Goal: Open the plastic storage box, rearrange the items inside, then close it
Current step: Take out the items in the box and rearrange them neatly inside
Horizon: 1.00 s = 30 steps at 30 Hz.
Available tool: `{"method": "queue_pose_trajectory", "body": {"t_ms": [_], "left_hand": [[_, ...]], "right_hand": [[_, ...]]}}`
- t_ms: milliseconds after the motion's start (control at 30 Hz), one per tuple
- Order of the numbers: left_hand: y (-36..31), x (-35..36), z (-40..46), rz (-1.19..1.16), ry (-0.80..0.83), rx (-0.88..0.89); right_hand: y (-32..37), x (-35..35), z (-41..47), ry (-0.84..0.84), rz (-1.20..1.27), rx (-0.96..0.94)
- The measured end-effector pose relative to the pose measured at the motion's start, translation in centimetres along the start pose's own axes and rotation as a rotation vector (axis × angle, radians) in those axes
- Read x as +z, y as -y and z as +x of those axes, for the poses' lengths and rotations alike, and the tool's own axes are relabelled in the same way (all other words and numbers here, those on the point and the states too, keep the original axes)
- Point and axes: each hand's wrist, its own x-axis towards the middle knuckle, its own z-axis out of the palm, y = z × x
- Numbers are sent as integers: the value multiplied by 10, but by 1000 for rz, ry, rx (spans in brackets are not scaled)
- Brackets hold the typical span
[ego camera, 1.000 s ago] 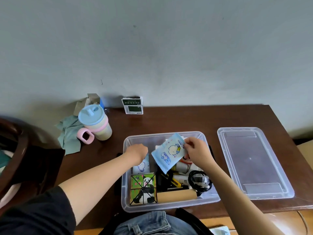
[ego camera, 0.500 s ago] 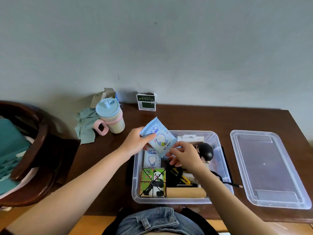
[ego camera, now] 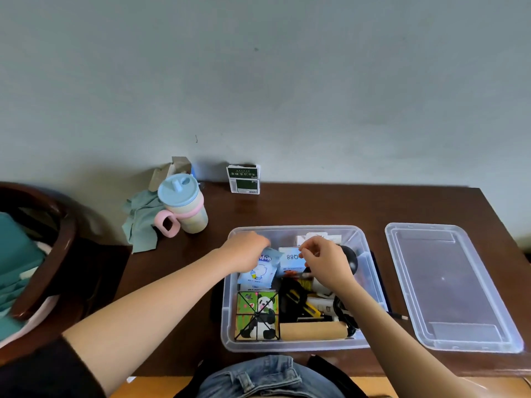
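The clear plastic storage box [ego camera: 229,326] stands open on the brown table, and its lid [ego camera: 448,285] lies flat to the right. My left hand [ego camera: 247,251] is shut on a blue cartoon tissue packet [ego camera: 260,272], held low in the box's back left corner. My right hand [ego camera: 324,262] hovers over the middle of the box, fingers pinched on the top right corner of a light blue pack marked 088 [ego camera: 290,261]. Also inside are a panda puzzle box [ego camera: 257,315], a cardboard roll [ego camera: 313,331], a black ball [ego camera: 349,261] and a yellow-black knife [ego camera: 298,300].
A lidded cup with a pink handle [ego camera: 184,205] and a green cloth [ego camera: 140,222] sit at the table's back left. A small green-and-white carton [ego camera: 244,179] leans on the wall. A dark wooden chair [ego camera: 43,254] stands left. A pen tip [ego camera: 398,315] pokes out beside the box.
My left hand has lowered the blue packet from above the box's left rim into the back left corner. My right hand let go of the packet and moved onto the 088 pack.
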Motion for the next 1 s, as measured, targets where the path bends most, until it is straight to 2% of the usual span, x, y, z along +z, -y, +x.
{"method": "queue_pose_trajectory", "body": {"t_ms": [133, 267, 400, 533, 600, 767, 900, 1000], "left_hand": [[-4, 10, 6, 140, 105, -54], [-7, 15, 6, 229, 154, -66], [-12, 18, 4, 327, 117, -110], [-9, 22, 0, 365, 44, -94], [-8, 25, -3, 427, 48, -56], [-11, 29, -5, 515, 86, -66], [-10, 21, -8, 400, 30, -46], [-9, 18, -12, 325, 107, 30]], "right_hand": [[-5, -1, 2, -5, -68, -8], [2, 3, 1, 65, -121, -39], [12, 15, -2, 245, -78, -57], [20, 39, -4, 523, -39, 45], [25, 54, -4, 576, -62, 96], [31, 78, 3, 547, 50, 227], [30, 86, 6, 504, 143, 338], [30, 92, 2, 483, 205, 340]]}}
